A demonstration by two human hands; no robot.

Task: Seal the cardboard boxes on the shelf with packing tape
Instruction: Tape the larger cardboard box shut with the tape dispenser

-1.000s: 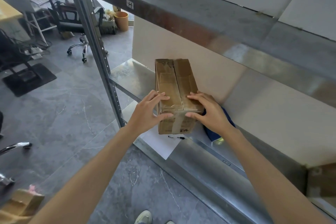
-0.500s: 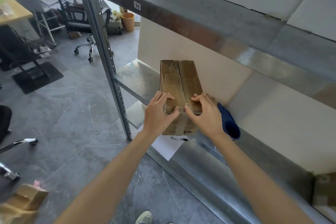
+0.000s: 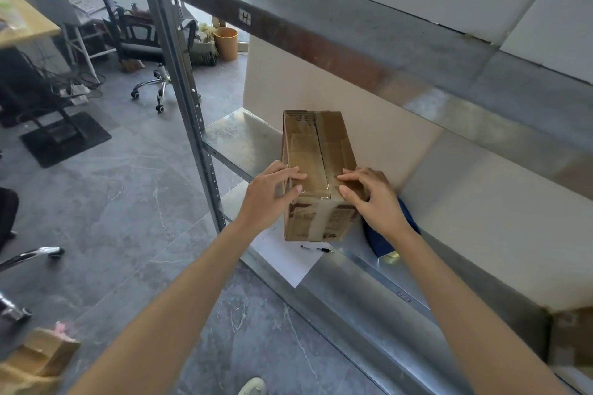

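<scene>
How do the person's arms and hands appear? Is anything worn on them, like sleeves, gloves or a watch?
The left arm and right arm are bare up to the frame edge, no sleeves. The left hand and right hand wear no gloves; no watch, bracelet or ring is visible.

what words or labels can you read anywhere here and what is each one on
"H": on a small white sticker on the upper shelf beam.
Dark print on the near end of the cardboard box: too blurred to read.
Small stamped mark on the lower shelf rail: too small to read.
Nothing else legible.
</scene>
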